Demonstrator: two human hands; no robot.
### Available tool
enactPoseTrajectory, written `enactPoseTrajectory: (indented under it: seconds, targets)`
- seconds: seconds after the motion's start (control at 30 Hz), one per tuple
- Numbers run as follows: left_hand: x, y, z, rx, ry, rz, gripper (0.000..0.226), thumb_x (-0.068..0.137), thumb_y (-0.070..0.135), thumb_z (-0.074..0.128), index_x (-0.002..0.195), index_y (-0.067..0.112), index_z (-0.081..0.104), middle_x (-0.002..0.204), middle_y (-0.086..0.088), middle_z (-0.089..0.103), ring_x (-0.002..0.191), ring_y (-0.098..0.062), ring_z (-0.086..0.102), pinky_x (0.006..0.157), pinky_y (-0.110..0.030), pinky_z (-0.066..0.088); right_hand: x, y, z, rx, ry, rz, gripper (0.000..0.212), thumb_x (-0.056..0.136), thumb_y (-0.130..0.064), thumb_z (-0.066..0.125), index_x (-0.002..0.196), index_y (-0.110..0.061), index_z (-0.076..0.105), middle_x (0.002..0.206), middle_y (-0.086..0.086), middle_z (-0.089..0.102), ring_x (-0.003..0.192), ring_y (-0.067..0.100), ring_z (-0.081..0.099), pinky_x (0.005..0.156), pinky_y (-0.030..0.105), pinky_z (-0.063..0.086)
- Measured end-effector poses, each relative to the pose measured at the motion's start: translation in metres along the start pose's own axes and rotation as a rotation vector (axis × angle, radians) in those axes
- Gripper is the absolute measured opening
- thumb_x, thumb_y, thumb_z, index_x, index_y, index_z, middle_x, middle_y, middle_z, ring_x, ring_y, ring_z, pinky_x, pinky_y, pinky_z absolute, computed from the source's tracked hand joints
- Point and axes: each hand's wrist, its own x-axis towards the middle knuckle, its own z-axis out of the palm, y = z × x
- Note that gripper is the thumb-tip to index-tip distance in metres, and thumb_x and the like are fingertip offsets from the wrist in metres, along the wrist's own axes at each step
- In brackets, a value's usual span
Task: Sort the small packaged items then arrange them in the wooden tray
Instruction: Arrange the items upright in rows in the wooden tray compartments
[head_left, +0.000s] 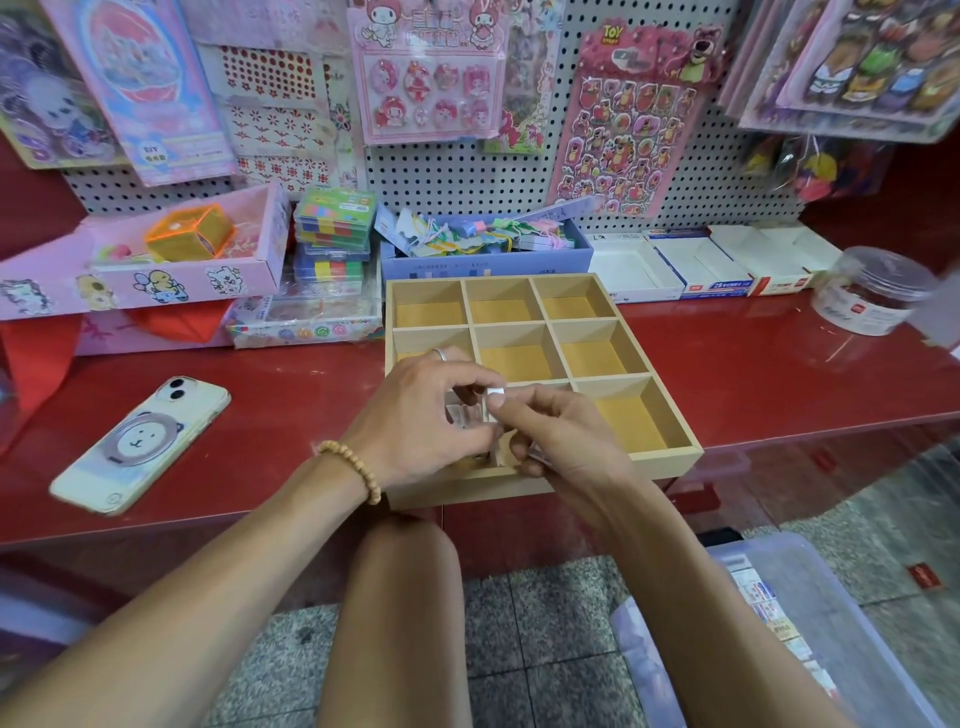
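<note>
Both hands meet over the near-left corner of the wooden tray (670, 457): the left hand (415, 415) and the right hand (561, 436) each have fingers curled in a pinching grip on a small bunch of small packaged items (493, 400), held just above the near compartments. The tray has nine compartments in three rows of three, and how many packets are in the bunch cannot be told. The tray sits on a glossy red tabletop (753, 374) beside one phone (140, 441), in front of a pegboard (467, 171) hung with sticker sheets.
</note>
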Motion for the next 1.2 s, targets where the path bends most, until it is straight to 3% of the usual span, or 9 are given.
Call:
enactPoseTrajectory:
  seconds: [0.1,0.2,0.3,0.4,0.47,0.53,0.63,0.93,1.2]
  targets:
    - [0.0,-0.002,-0.004,0.02,-0.036,-0.026,0.037,0.07,0.021,0.079,0.107,0.023,0.074,0.093,0.012,0.058,0.081,-0.006,0.06,0.072,-0.024,0.051,0.002,-0.002,0.002,0.015,0.009,0.029,0.013,0.095,-0.012,0.063,0.086,-0.003,0.065,0.065,0.006,0.055,0.051,0.01,0.044,0.043,0.022,0.031]
    - [-0.001,-0.009,-0.014,0.209,-0.153,-0.084,0.04,0.076,0.027,0.075,0.115,0.026,0.07,0.097,0.008,0.056,0.085,-0.009,0.056,0.082,-0.03,0.049,0.01,-0.002,-0.003,0.103,0.197,0.083,0.012,0.095,-0.006,0.052,0.094,-0.005,0.064,0.069,0.006,0.055,0.053,0.012,0.045,0.046,0.026,0.031]
    - [-0.004,-0.02,-0.019,0.54,-0.39,-0.115,0.034,0.083,0.035,0.067,0.116,0.028,0.068,0.103,0.005,0.056,0.101,-0.015,0.054,0.088,-0.036,0.046,0.018,-0.001,-0.009,0.262,0.297,0.119,0.027,0.083,0.008,0.042,0.097,-0.006,0.06,0.075,0.005,0.053,0.061,0.013,0.045,0.053,0.028,0.031]
    - [-0.005,-0.023,-0.013,0.633,-0.463,-0.144,0.042,0.086,0.042,0.066,0.125,0.029,0.063,0.115,0.004,0.059,0.11,-0.017,0.053,0.094,-0.035,0.043,0.022,0.0,-0.013,0.229,0.328,0.128,0.042,0.076,0.02,0.031,0.092,-0.006,0.06,0.084,0.01,0.054,0.063,0.013,0.046,0.055,0.028,0.033]
    - [-0.003,-0.024,-0.007,0.657,-0.436,-0.125,0.042,0.086,0.043,0.066,0.125,0.029,0.062,0.116,0.007,0.062,0.11,-0.015,0.053,0.097,-0.034,0.041,0.023,0.001,-0.013,0.208,0.311,0.127,0.044,0.08,0.024,0.032,0.095,-0.007,0.059,0.091,0.014,0.055,0.066,0.015,0.05,0.058,0.028,0.041]
    - [-0.002,-0.027,-0.002,0.671,-0.402,-0.105,0.039,0.086,0.044,0.066,0.122,0.029,0.063,0.113,0.009,0.063,0.108,-0.012,0.053,0.098,-0.033,0.04,0.023,0.002,-0.012,0.254,0.276,0.136,0.046,0.082,0.027,0.034,0.102,-0.007,0.057,0.102,0.017,0.056,0.079,0.021,0.061,0.075,0.034,0.054]
    - [-0.004,-0.032,-0.001,0.677,-0.389,-0.092,0.039,0.087,0.043,0.066,0.123,0.03,0.062,0.116,0.008,0.061,0.111,-0.012,0.051,0.096,-0.032,0.04,0.019,0.003,-0.012,0.319,0.225,0.145,0.049,0.084,0.029,0.037,0.113,-0.009,0.053,0.119,0.022,0.054,0.102,0.035,0.066,0.096,0.045,0.055]
    - [-0.005,-0.041,-0.004,0.665,-0.425,-0.1,0.047,0.086,0.045,0.066,0.13,0.03,0.059,0.115,0.008,0.056,0.11,-0.012,0.05,0.094,-0.033,0.04,0.01,0.002,-0.01,0.327,0.232,0.115,0.038,0.088,0.022,0.052,0.116,-0.004,0.052,0.12,0.024,0.056,0.097,0.032,0.073,0.092,0.043,0.058]
    - [-0.011,0.005,0.012,0.057,0.015,-0.028,0.024,0.069,0.039,0.083,0.081,0.024,0.07,0.076,0.011,0.066,0.071,-0.006,0.06,0.068,-0.033,0.053,0.008,0.006,0.01,0.343,0.172,-0.004,0.051,0.095,0.019,0.038,0.138,-0.009,0.039,0.128,0.022,0.057,0.114,0.033,0.065,0.071,0.029,0.058]
